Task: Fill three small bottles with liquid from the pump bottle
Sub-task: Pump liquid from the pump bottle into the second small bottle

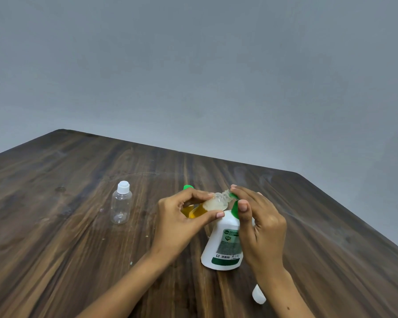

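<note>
My left hand [182,216] pinches a small clear bottle [213,204] between thumb and fingers. The bottle is tilted, partly filled with yellow liquid, and its open neck points at the nozzle of the green pump head [234,208]. The white pump bottle [225,244] stands upright on the table. My right hand [260,223] is curled round the pump head, fingers over its top and thumb on its green collar. Behind my left hand stands a second small bottle with a green cap [188,187], mostly hidden, with yellow liquid showing. An empty clear bottle [121,204] with a white cap stands to the left.
A loose white cap [258,294] lies on the dark wooden table [67,249] next to my right forearm. The table's far edge runs diagonally behind the bottles, with a plain grey wall beyond it.
</note>
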Motion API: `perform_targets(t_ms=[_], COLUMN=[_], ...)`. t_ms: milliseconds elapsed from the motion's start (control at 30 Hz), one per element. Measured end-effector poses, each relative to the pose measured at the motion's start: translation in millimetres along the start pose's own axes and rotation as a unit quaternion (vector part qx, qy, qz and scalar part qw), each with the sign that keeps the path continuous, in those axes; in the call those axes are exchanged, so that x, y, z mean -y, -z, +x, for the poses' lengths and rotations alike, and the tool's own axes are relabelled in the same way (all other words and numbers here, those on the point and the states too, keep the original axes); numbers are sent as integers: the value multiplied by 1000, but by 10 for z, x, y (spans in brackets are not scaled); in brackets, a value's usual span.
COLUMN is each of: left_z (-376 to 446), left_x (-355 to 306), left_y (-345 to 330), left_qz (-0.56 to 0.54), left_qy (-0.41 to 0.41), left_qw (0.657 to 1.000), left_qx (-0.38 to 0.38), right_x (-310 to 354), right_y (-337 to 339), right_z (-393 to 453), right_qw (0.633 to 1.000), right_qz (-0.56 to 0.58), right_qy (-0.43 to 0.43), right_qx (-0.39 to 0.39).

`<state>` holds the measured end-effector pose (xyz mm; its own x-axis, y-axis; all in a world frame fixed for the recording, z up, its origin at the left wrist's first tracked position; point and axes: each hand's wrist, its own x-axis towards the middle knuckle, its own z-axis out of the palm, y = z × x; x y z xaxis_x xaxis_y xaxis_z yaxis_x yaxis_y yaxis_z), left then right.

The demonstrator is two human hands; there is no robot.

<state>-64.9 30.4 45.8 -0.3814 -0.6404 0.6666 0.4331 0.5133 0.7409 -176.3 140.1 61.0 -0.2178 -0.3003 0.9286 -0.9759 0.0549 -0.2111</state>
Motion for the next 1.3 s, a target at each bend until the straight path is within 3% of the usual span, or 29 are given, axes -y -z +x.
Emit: perform_targets(t_ms=[1300], left_z=[11], left_x=[1], left_y=[-12], left_qz=[-6], left_qy=[2], left_qw=[1000], left_qx=[-4], right_x=[-37], right_y=[-63], right_z=[-13], right_qw=[1000], right_qz=[-6], right_qy=[17], right_qx=[-5])
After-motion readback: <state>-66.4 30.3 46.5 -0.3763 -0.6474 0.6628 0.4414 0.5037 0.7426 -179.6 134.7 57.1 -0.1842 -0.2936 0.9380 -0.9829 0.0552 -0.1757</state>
